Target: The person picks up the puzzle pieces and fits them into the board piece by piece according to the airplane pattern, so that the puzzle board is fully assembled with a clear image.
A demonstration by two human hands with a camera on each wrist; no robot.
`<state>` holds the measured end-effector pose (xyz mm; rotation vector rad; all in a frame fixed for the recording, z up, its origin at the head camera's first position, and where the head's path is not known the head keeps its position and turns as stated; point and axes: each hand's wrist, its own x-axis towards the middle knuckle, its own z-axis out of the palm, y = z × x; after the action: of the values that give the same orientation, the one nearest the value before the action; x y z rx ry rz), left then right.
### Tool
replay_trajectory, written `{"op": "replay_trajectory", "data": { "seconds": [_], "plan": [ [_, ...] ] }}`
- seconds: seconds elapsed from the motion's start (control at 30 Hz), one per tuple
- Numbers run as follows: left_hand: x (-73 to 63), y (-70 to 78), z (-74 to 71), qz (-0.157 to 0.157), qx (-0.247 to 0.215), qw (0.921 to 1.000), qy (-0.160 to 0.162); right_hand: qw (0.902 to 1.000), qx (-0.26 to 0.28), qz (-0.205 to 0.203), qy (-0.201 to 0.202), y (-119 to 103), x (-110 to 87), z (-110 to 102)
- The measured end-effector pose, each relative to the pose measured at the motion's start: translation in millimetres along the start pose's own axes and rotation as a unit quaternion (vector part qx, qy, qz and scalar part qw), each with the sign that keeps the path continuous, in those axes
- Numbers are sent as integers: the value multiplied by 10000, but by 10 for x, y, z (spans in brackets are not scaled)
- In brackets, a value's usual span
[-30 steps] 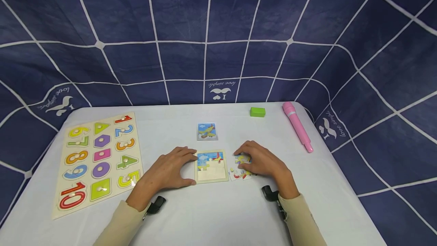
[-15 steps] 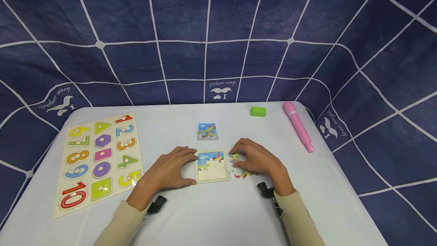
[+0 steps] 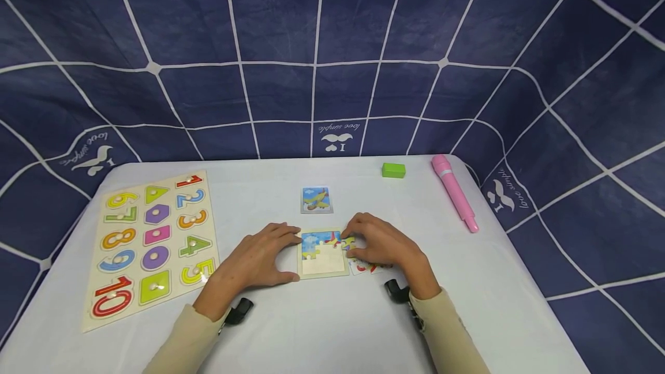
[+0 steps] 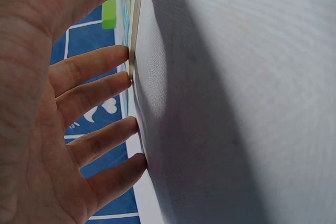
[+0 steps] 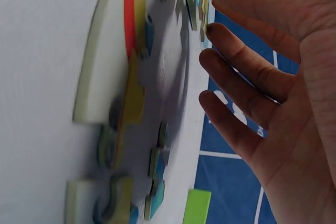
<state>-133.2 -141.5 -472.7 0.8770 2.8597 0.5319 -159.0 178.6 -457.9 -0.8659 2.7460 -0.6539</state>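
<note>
Head view, centre: right hand (image 3: 381, 241) covers part of the pinched jigsaw piece (image 3: 348, 243); full outline not readable. Loose jigsaw pieces (image 3: 359, 266) under and below the same hand partly hidden; count uncertain. Right rim of puzzle tray (image 3: 324, 275) partly masked by fingers and piece. Airplane picture card (image 3: 316, 199) above: fine print too small to resolve. Beige sleeves (image 3: 182, 342) and worktop (image 3: 322, 328) cut by bottom edge. Left wrist view: thumb tip of left hand (image 4: 44, 121) cut by top edge; tray nearly edge-on, printed face barely readable. Right wrist view: thumb cut at top; loose pieces lower left blurred; green block (image 5: 197, 207) cut by bottom edge.
</note>
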Motion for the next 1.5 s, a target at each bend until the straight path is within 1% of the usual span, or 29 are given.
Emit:
{"op": "replay_trajectory", "data": {
  "seconds": [0.47,0.67,0.97,1.23,1.5],
  "plan": [
    [9,-3,2,-13,-3,10000,-35,9996,-42,-278,-63,-77,81,44],
    [11,-4,1,-16,12,10000,-61,9995,-86,-284,-100,-128,109,70],
    [10,-7,-1,-11,23,10000,-63,9987,-197,-449,-158,-195,152,130],
    [8,-15,0,29,33,10000,-36,9985,-269,-425,-228,-254,174,161],
    [3,-17,-9,42,34,10000,-38,9976,-334,-556,-258,-292,207,188]
  ]
}}
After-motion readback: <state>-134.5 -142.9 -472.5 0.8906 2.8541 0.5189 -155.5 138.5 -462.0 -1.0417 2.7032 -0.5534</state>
